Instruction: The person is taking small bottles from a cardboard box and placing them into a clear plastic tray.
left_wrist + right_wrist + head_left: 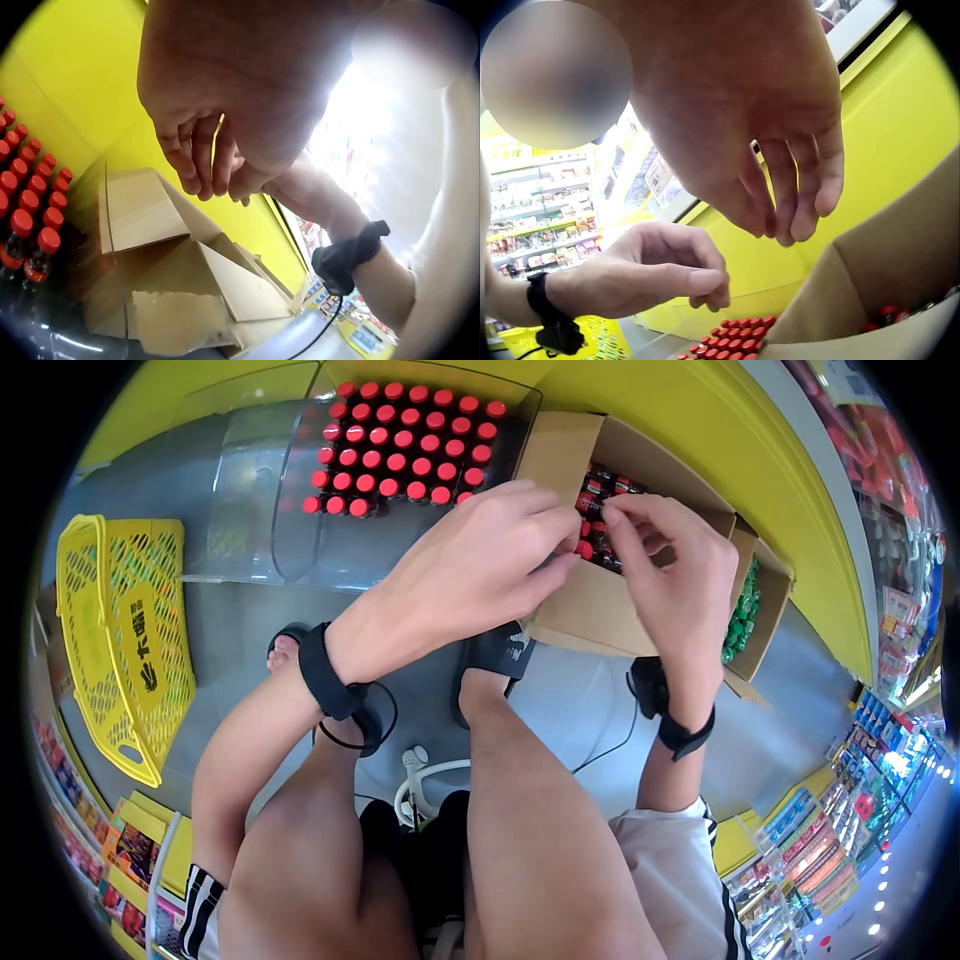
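My left hand [475, 555] hovers above the near left corner of an opened cardboard box [575, 610], fingers loosely bent, nothing visible in them. Across from it, my right hand [690, 580] hangs over the same box, its thumb close to the bent index finger and also without a visible object. Inside the box lie small dark bottles [597, 488] with red caps, partly hidden by both hands. Left of the box, rows of red-capped cola bottles [397, 462] stand upright in a clear plastic bin [300, 540]. The right wrist view shows both hands [667, 270] apart.
A second carton with green-wrapped items [743, 615] stands to the right. The yellow basket [150, 640] sits on the grey floor at left. Behind the boxes runs a yellow panel [690, 420]. Stocked shelves [800, 840] line the right side; my legs and slippers are close in front.
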`<act>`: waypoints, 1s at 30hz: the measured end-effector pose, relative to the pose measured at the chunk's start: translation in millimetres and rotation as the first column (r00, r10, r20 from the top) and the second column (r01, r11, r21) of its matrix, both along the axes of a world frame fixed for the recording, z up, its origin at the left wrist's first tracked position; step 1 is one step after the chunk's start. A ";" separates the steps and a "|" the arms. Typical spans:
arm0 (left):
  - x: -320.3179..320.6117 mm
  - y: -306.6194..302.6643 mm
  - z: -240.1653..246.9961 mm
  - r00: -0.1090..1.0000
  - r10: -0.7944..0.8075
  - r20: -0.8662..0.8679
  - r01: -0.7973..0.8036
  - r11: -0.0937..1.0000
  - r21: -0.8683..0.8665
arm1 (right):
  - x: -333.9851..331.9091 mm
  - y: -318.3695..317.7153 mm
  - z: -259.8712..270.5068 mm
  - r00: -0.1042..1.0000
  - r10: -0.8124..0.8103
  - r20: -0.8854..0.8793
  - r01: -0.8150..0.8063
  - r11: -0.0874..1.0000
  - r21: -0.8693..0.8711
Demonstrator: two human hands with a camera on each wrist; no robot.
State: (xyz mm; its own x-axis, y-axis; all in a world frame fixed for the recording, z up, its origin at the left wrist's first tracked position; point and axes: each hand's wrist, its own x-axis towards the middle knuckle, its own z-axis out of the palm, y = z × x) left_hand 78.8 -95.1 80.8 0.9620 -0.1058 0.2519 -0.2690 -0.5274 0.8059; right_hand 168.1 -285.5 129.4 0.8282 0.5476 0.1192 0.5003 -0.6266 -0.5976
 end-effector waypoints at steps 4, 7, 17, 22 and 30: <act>20.0 -14.3 -2.0 0.999 -0.043 -0.028 0.045 0.997 0.068 | 30.5 -28.0 -7.8 0.998 -0.008 -0.055 -0.005 0.974 -0.224; 30.7 -24.3 -14.2 0.997 -0.067 -0.032 0.070 0.991 0.112 | 44.3 -40.1 -20.8 0.998 0.035 -0.052 -0.049 0.953 -0.299; 59.8 -45.5 -26.9 0.942 -0.224 -0.250 0.293 0.911 0.290 | 63.6 -54.9 -56.8 0.979 0.147 -0.140 -0.195 0.872 -0.449; 86.6 -50.2 -33.1 0.868 -0.317 -0.383 0.460 0.804 0.377 | 82.6 -57.2 -70.8 0.956 0.217 -0.196 -0.287 0.822 -0.492; 139.0 -78.9 -30.9 0.713 -0.206 -0.670 0.595 0.684 0.422 | 121.4 -49.1 -109.8 0.813 0.191 -0.550 -0.533 0.623 -0.572</act>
